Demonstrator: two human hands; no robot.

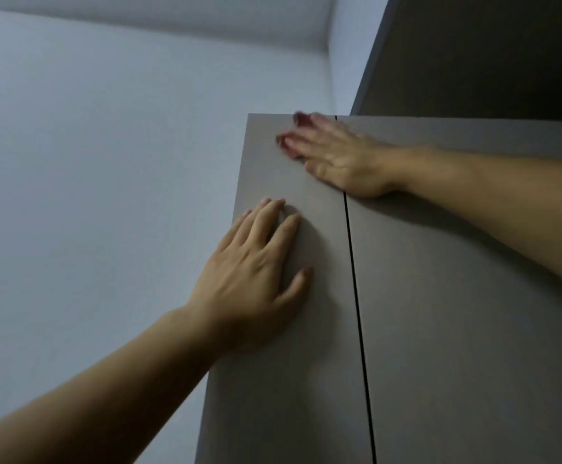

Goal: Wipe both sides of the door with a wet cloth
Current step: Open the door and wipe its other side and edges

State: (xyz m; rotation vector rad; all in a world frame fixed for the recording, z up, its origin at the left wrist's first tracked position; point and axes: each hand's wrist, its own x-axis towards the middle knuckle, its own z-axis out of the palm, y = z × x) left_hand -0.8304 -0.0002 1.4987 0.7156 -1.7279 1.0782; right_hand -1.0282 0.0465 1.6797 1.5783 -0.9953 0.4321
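The grey door (273, 380) is seen from below, and its top edge runs just above my right hand. My left hand (253, 272) lies flat on the door's left panel with straight, slightly spread fingers and holds nothing. Near the panel's top corner, my right hand (336, 159) presses a reddish cloth (289, 142) against the surface with its fingers stretched over it. The cloth is blurred and shows only past the fingertips. The rest of it is hidden under the hand.
A thin dark vertical gap (356, 296) divides the left panel from a second grey panel (457, 329), which my right forearm crosses. A dark panel (490, 55) rises above. Pale wall (105, 162) fills the left side.
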